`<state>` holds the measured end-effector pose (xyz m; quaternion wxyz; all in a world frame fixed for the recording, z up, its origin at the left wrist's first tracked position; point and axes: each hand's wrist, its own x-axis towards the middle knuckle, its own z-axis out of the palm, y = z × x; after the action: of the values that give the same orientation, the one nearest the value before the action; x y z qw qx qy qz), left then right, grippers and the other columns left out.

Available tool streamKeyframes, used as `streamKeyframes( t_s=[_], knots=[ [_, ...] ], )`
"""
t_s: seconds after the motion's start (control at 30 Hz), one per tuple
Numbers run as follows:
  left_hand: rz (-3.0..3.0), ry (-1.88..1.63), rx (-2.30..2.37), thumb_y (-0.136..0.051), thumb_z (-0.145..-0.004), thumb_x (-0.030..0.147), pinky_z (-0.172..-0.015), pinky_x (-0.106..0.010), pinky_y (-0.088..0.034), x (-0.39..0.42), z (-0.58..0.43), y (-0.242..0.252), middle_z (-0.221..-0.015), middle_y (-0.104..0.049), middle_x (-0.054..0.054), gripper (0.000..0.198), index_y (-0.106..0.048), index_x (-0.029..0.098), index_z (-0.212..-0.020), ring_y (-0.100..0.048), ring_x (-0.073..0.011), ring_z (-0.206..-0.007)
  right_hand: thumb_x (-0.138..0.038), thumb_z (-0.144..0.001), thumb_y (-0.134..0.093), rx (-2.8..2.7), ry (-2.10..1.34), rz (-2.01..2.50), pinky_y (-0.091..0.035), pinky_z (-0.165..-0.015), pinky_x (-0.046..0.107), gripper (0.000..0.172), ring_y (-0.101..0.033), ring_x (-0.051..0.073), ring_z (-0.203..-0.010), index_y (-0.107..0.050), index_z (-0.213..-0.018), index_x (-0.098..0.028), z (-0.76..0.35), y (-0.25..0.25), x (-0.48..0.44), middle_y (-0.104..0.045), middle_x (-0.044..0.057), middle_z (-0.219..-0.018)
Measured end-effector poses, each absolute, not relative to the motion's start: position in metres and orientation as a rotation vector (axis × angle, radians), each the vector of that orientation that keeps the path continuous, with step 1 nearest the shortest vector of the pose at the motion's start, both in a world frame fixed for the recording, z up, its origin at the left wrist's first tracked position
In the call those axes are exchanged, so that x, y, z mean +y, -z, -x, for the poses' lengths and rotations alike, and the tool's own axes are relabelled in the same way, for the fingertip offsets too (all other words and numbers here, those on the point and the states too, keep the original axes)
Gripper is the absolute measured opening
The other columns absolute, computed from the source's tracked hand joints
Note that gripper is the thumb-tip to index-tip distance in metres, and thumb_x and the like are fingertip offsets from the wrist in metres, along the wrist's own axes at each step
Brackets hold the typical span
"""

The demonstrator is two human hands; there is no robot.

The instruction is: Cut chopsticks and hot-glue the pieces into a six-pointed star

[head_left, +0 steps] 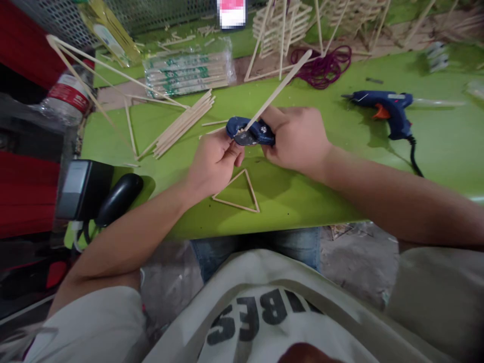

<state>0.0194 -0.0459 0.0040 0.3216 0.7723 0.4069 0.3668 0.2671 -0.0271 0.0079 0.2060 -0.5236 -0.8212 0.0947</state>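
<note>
My right hand is closed around a small blue cutter tool above the green table. A long thin wooden stick sits in the tool's jaws and slants up to the right. My left hand pinches the near end of that stick at the tool's left side. Directly below my hands, a small triangle of glued sticks lies flat on the table.
A loose pile of sticks and a bagged pack of sticks lie to the left. A blue glue gun rests at right, purple cord and stick frames behind. A black device and a bottle sit at the left edge.
</note>
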Motion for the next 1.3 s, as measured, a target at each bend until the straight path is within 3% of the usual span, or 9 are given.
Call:
streamKeyframes(
  t_s=[0.2,0.4,0.67,0.8,0.97,1.13,1.3],
  knots=[
    [-2.095,-0.91,1.108,-0.047,-0.132,0.076,-0.076,-0.042,-0.062,-0.045,-0.015,-0.006,-0.069,-0.065,-0.003,0.073,-0.066,0.026,-0.08,-0.066,-0.022,-0.067,-0.039,-0.097,-0.072,-2.359,-0.101,1.543,-0.051,-0.082,0.043,0.035,-0.081,0.036,-0.095,-0.075,-0.128,-0.024,-0.261,-0.014,-0.029,-0.083,0.01,-0.107],
    [-2.043,-0.938,1.054,-0.052,-0.133,0.068,-0.085,-0.047,-0.07,-0.041,-0.011,0.004,-0.073,-0.07,-0.003,0.068,-0.069,0.025,-0.082,-0.071,-0.0233,-0.071,-0.04,-0.098,-0.08,-2.286,-0.273,1.576,-0.05,-0.087,0.046,0.027,-0.081,0.04,-0.1,-0.073,-0.118,-0.024,-0.261,-0.017,-0.026,-0.08,0.012,-0.101],
    [-1.816,-1.013,0.828,-0.061,-0.124,0.086,-0.07,-0.04,-0.064,-0.03,-0.013,0.021,-0.096,-0.085,-0.007,0.066,-0.078,0.025,-0.108,-0.074,-0.0194,-0.071,-0.047,-0.101,-0.084,-2.287,-0.272,1.56,-0.049,-0.086,0.046,0.027,-0.078,0.039,-0.101,-0.079,-0.117,-0.025,-0.265,-0.016,-0.023,-0.083,0.013,-0.101],
    [-2.008,-1.103,0.817,-0.053,-0.125,0.091,-0.075,-0.041,-0.066,-0.013,-0.005,0.024,-0.097,-0.085,-0.006,0.071,-0.081,0.027,-0.109,-0.079,-0.0209,-0.078,-0.047,-0.102,-0.081,-2.266,-0.193,1.605,-0.048,-0.083,0.047,0.023,-0.076,0.039,-0.098,-0.081,-0.115,-0.029,-0.272,-0.018,-0.018,-0.082,0.011,-0.097],
    [-2.117,-1.409,0.845,-0.052,-0.128,0.085,-0.087,-0.045,-0.066,0.004,0.002,0.022,-0.09,-0.073,-0.003,0.065,-0.086,0.031,-0.115,-0.079,-0.0235,-0.085,-0.045,-0.099,-0.082,-2.314,-0.123,1.666,-0.046,-0.083,0.047,0.026,-0.077,0.04,-0.099,-0.079,-0.118,-0.029,-0.276,-0.024,-0.012,-0.084,0.013,-0.106],
    [-2.146,-1.554,0.833,-0.069,-0.113,0.1,-0.086,-0.045,-0.067,-0.004,-0.016,0.03,-0.114,-0.08,-0.004,0.068,-0.079,0.037,-0.137,-0.082,-0.0254,-0.096,-0.046,-0.1,-0.075,-2.361,-0.128,1.564,-0.041,-0.081,0.042,0.029,-0.077,0.037,-0.098,-0.079,-0.122,-0.027,-0.256,-0.028,-0.02,-0.085,0.012,-0.104],
    [-2.144,-1.735,0.988,-0.074,-0.111,0.098,-0.087,-0.044,-0.066,-0.011,-0.03,0.031,-0.104,-0.081,-0.002,0.066,-0.074,0.033,-0.122,-0.08,-0.0225,-0.091,-0.038,-0.096,-0.07,-2.421,-0.033,1.696,-0.028,-0.074,0.039,0.032,-0.073,0.031,-0.085,-0.082,-0.123,-0.024,-0.237,-0.039,-0.031,-0.089,0.011,-0.103]
  ],
)
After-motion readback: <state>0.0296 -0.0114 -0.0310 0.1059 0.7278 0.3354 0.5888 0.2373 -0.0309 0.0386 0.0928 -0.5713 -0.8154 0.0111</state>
